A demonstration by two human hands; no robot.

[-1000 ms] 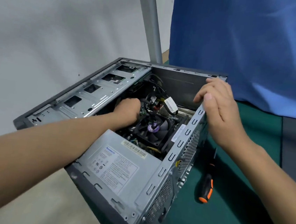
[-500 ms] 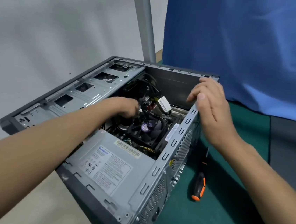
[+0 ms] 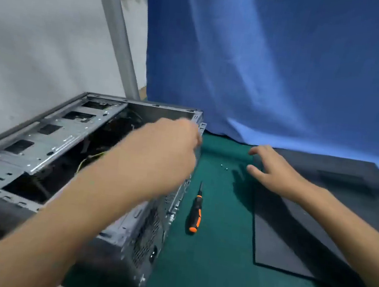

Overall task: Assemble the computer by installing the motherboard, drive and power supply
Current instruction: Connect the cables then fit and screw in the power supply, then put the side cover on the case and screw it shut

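Green mat [image 3: 219, 251]: one case [image 3: 50, 142], one screwdriver [image 3: 196, 210], one panel [image 3: 290, 242]; right hand [image 3: 272, 173] spread, left hand [image 3: 159, 149] blurred, grip unclear

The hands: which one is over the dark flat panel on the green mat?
The right hand, with fingers spread over the panel's far left corner. The left hand is over the open computer case instead, by its rim.

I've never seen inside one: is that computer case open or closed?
Open. The computer case shows its inner frame and cables; a dark panel lies apart beside it.
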